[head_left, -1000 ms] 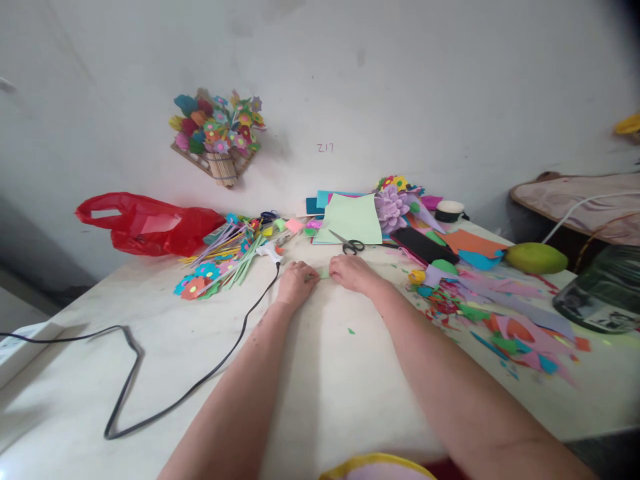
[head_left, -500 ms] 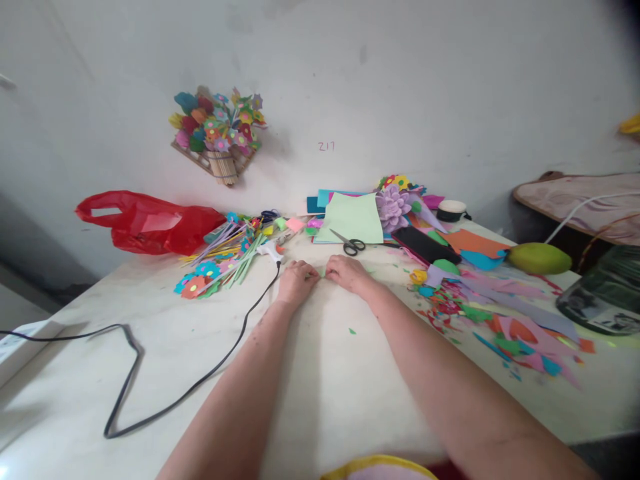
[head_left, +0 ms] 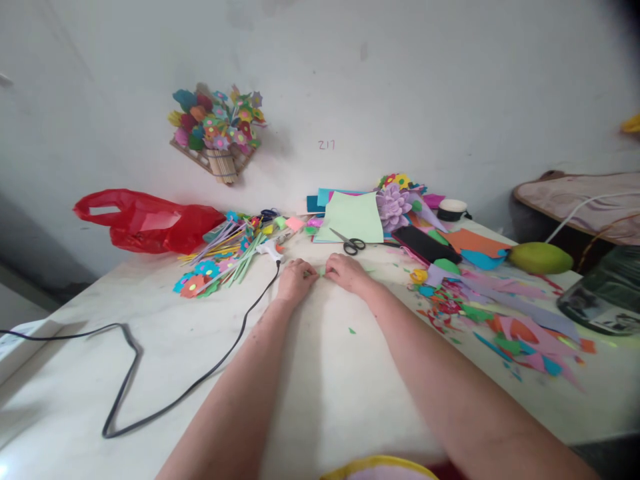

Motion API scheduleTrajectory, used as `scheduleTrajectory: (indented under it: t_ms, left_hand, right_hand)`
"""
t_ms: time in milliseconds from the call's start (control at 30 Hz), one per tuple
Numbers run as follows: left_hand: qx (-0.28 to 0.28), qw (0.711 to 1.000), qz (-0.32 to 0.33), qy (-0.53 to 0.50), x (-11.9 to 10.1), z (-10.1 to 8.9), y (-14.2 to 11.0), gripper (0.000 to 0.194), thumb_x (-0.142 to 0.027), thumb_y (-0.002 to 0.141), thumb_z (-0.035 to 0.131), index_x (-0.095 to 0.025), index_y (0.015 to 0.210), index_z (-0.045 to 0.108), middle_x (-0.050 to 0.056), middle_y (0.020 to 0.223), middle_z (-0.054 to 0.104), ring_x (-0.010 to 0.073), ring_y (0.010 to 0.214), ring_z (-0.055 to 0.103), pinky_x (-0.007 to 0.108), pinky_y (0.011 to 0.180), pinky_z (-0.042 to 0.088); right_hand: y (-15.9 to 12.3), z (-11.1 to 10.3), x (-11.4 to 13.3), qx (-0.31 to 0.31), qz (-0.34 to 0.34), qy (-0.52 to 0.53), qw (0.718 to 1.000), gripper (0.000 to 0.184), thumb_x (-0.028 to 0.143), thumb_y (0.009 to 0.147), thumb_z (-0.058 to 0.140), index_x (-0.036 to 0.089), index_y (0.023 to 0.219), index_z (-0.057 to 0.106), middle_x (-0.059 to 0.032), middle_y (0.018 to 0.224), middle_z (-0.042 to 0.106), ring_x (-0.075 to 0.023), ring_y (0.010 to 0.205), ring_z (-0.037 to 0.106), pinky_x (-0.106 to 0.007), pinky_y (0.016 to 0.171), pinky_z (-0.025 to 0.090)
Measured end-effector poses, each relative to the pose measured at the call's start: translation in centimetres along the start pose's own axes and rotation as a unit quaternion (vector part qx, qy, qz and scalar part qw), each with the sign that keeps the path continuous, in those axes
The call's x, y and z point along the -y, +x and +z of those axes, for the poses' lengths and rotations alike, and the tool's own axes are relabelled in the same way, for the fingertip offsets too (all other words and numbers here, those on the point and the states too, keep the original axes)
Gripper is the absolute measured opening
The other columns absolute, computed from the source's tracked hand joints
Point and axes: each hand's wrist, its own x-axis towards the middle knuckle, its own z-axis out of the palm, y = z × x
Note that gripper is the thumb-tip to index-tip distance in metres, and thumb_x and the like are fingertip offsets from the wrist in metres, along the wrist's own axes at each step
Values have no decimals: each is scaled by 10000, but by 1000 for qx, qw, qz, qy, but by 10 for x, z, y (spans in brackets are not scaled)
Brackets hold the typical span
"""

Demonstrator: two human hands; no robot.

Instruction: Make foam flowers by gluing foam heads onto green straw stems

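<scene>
A small light-green paper piece (head_left: 321,272) shows between my two hands, low over the table; much of it is hidden by the fingers. My left hand (head_left: 297,280) is closed in a pinch at its left side. From the other side my right hand (head_left: 346,272) pinches at it too, fingers bent and pressed together. Black-handled scissors (head_left: 353,245) lie just beyond my right hand, partly on a pale green sheet (head_left: 353,217). Left of my left hand rests a white glue gun (head_left: 271,251).
A black cord (head_left: 200,381) loops across the table's left side. Cut flowers and strips (head_left: 245,257) lie beside a red plastic bag (head_left: 150,223). To the right are a dark phone (head_left: 425,245), coloured scraps (head_left: 515,333), a green mango (head_left: 541,258) and a large jar (head_left: 603,293).
My hands stay almost in place. The fingertips have drawn very slightly apart, and a bit more of the green piece shows between them.
</scene>
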Motion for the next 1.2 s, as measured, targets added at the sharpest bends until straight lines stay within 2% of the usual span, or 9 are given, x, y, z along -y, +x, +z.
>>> scheduleTrajectory:
  t_ms: [233,467,733,1200]
  left_hand:
    - [-2,999,-12,-30,4,2,2,86,-211,696,577,-146,683,633,30,727,585,127,703,502,245,675,400]
    - [2,999,-35,-36,-1,-2,1,77,-187,691,565,-139,668,620,26,717,576,120,690,501,239,660,404]
    - [13,999,-44,3,-5,-4,2,92,-161,702,530,-131,658,605,48,737,587,132,704,518,248,682,409]
    - [4,997,-38,68,-1,6,3,75,-166,731,511,-140,698,573,83,819,565,180,812,510,299,776,402]
  right_hand:
    - [2,0,1,1,13,-3,1000,141,240,807,526,163,736,620,-57,915,580,-145,893,528,-225,738,360]
    - [5,2,-1,9,40,18,999,131,244,789,545,166,722,628,-52,938,582,-131,871,545,-212,749,368]
    - [5,3,0,13,52,23,998,144,262,790,548,163,729,633,-52,951,592,-131,861,553,-209,739,370]
    - [8,1,7,23,83,-28,996,239,366,802,527,173,734,649,-78,971,597,-163,838,559,-245,689,362]
